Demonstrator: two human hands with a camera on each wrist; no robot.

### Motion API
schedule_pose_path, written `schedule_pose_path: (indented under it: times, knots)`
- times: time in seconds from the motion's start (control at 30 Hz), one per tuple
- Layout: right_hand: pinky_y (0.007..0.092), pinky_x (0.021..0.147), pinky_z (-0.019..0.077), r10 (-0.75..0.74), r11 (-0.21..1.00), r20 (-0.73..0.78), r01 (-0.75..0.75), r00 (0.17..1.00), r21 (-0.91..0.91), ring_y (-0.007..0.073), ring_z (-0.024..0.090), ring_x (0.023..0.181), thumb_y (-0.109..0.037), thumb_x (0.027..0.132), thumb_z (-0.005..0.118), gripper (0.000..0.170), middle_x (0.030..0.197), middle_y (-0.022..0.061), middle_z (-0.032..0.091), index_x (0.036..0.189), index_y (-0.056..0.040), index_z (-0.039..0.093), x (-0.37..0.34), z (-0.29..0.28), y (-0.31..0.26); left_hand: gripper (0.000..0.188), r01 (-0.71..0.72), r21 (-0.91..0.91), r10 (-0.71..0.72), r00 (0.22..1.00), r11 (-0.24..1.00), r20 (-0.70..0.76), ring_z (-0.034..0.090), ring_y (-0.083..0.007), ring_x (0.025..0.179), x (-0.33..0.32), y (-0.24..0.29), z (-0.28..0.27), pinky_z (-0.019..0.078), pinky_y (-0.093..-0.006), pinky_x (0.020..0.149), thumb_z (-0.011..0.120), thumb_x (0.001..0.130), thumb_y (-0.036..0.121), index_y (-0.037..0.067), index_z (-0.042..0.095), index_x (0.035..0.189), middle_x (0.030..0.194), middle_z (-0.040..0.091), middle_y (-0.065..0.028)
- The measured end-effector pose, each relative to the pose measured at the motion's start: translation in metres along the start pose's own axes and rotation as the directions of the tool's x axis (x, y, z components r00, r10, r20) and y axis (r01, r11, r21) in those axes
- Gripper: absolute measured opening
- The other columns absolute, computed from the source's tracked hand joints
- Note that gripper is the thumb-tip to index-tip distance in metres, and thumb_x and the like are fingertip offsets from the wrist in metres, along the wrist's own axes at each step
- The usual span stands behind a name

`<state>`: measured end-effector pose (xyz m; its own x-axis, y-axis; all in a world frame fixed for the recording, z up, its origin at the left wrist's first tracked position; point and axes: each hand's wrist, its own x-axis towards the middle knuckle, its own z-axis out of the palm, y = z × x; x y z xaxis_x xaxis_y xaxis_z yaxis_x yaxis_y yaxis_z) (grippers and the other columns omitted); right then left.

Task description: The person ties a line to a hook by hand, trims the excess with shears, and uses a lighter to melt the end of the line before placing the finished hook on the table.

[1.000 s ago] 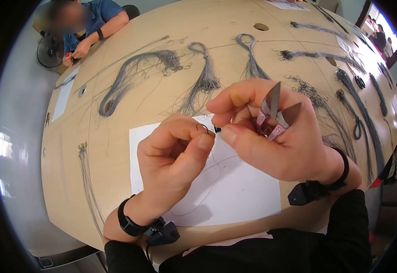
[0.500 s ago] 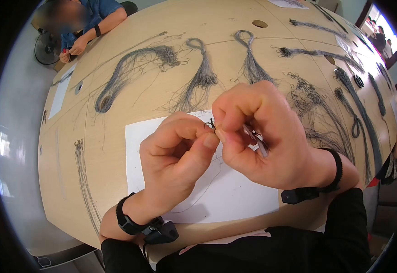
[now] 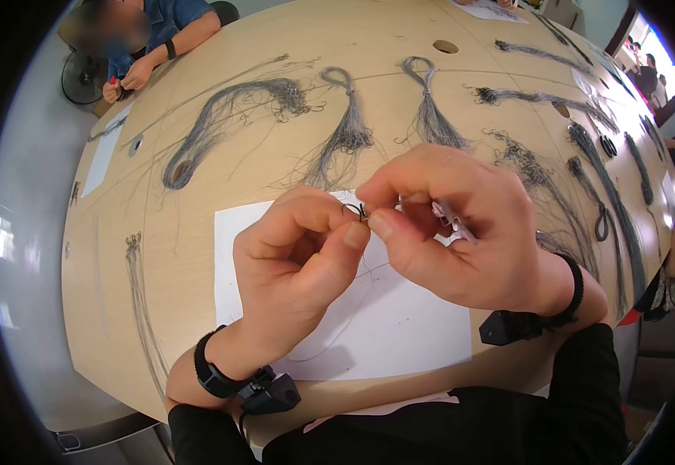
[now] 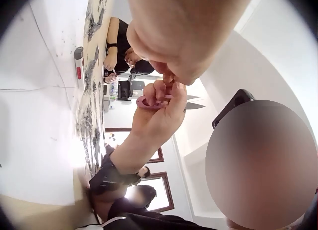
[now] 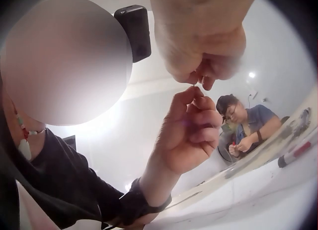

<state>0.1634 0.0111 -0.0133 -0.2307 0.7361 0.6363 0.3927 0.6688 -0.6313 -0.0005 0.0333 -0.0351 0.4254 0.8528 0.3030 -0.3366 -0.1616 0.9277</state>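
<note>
In the head view the left hand (image 3: 295,252) pinches a small dark hook (image 3: 355,210) between thumb and forefinger. The right hand (image 3: 457,232) meets it there, its thumb and forefinger closed at the hook's end. Small pink-handled scissors (image 3: 453,219) stay in the right palm under curled fingers; in the left wrist view the scissors' blades (image 4: 195,105) stick out past that hand. A thin line (image 3: 368,283) hangs from the fingertips over a white sheet (image 3: 407,333). What the right fingertips pinch is too small to tell.
Tied bundles of grey line (image 3: 345,128) with hooks lie across the table beyond the hands, with more (image 3: 604,178) at the right. A few hooked lines (image 3: 140,287) lie at the left. Another person (image 3: 178,31) sits at the far left. A marker (image 5: 295,154) shows in the right wrist view.
The right hand has turned and closed in on the left fingertips, and the scissor blades no longer point up in the head view. More of the hook shows above the left fingers.
</note>
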Motion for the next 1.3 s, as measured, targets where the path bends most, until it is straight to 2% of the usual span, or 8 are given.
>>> schedule_pose_path:
  times: [0.17,0.43,0.5,0.57,0.7,1.0,1.23,1.3]
  knots:
    - [0.0201,0.044,0.0363,0.010,1.000,0.032,-0.010,0.999,-0.016,0.0089,0.043,0.050,0.002,0.066,0.052,0.014,0.067,0.0028,0.049,0.078,-0.0033,0.048,-0.001,0.004,0.001,0.004,-0.024,0.136,0.026,1.000,0.990,-0.010,0.044,-0.0049,0.061,0.000,-0.002,0.001,0.0337,-0.0169,0.053,0.057,0.073,-0.002,0.000,0.054,0.074,0.078,0.051,-0.0030]
    - [0.0229,0.045,0.0349,-0.041,0.999,0.023,0.042,0.999,-0.018,0.0129,0.042,0.052,0.001,0.064,0.049,0.016,0.066,0.0033,0.045,0.078,-0.0049,0.044,-0.003,0.008,0.002,0.004,-0.059,0.098,0.057,0.998,0.993,0.024,0.044,-0.0058,0.064,-0.003,-0.007,0.002,0.0341,-0.0181,0.054,0.057,0.073,-0.002,0.000,0.054,0.075,0.077,0.051,-0.0032]
    - [0.0205,0.050,0.0352,0.125,0.983,0.085,-0.135,0.988,0.127,0.0100,0.042,0.056,0.001,0.066,0.047,0.014,0.068,0.0020,0.046,0.079,-0.0051,0.045,-0.004,0.005,0.000,0.004,-0.050,0.108,0.046,0.998,0.993,0.041,0.045,-0.0061,0.065,-0.004,-0.005,0.002,0.0349,-0.0186,0.055,0.056,0.073,-0.002,0.000,0.054,0.076,0.077,0.051,-0.0035]
    - [0.0196,0.053,0.0352,0.171,0.967,0.110,-0.188,0.979,0.175,0.0087,0.042,0.059,0.001,0.068,0.046,0.014,0.070,0.0011,0.047,0.081,-0.0049,0.045,-0.004,0.001,0.000,0.005,0.003,-0.052,-0.005,0.999,0.999,-0.032,0.046,-0.0067,0.066,-0.004,-0.001,0.005,0.0364,-0.0192,0.056,0.055,0.074,-0.003,-0.001,0.055,0.078,0.078,0.052,-0.0044]
    - [0.0190,0.061,0.0356,0.342,0.886,0.165,-0.376,0.925,0.273,0.0069,0.041,0.066,0.000,0.072,0.045,0.015,0.078,0.0009,0.047,0.087,-0.0038,0.045,0.002,-0.005,-0.008,0.005,-0.029,-0.051,0.028,1.000,0.998,-0.014,0.047,-0.0070,0.067,-0.001,0.001,0.001,0.0373,-0.0194,0.056,0.053,0.076,-0.003,-0.001,0.055,0.080,0.079,0.052,-0.0049]
    - [0.0171,0.063,0.0361,0.223,0.941,0.226,-0.270,0.948,0.205,0.0057,0.044,0.073,-0.002,0.078,0.046,0.034,0.080,0.0023,0.048,0.111,0.0038,0.043,0.004,-0.013,-0.010,0.003,0.051,-0.141,-0.059,0.997,0.989,-0.056,0.045,-0.0053,0.065,-0.004,0.007,0.003,0.0362,-0.0183,0.055,0.053,0.079,0.001,0.000,0.054,0.082,0.076,0.053,-0.0020]
    - [0.0170,0.055,0.0362,0.384,0.856,0.193,-0.427,0.903,0.292,0.0044,0.044,0.060,-0.006,0.078,0.051,0.017,0.069,-0.0002,0.051,0.092,0.0026,0.054,0.003,-0.008,-0.012,0.003,-0.017,0.042,0.016,1.000,0.999,0.023,0.045,-0.0049,0.063,-0.001,-0.004,0.001,0.0355,-0.0174,0.053,0.055,0.076,-0.001,-0.001,0.054,0.078,0.077,0.052,-0.0025]
    - [0.0167,0.052,0.0346,0.245,0.954,0.147,-0.266,0.958,0.140,0.0029,0.042,0.059,-0.007,0.078,0.053,0.010,0.068,-0.0016,0.051,0.085,0.0008,0.053,0.003,-0.006,-0.008,0.003,-0.045,0.110,0.039,0.998,0.993,0.051,0.046,-0.0048,0.063,-0.001,-0.004,0.001,0.0356,-0.0174,0.054,0.056,0.075,-0.002,-0.001,0.054,0.078,0.077,0.052,-0.0026]
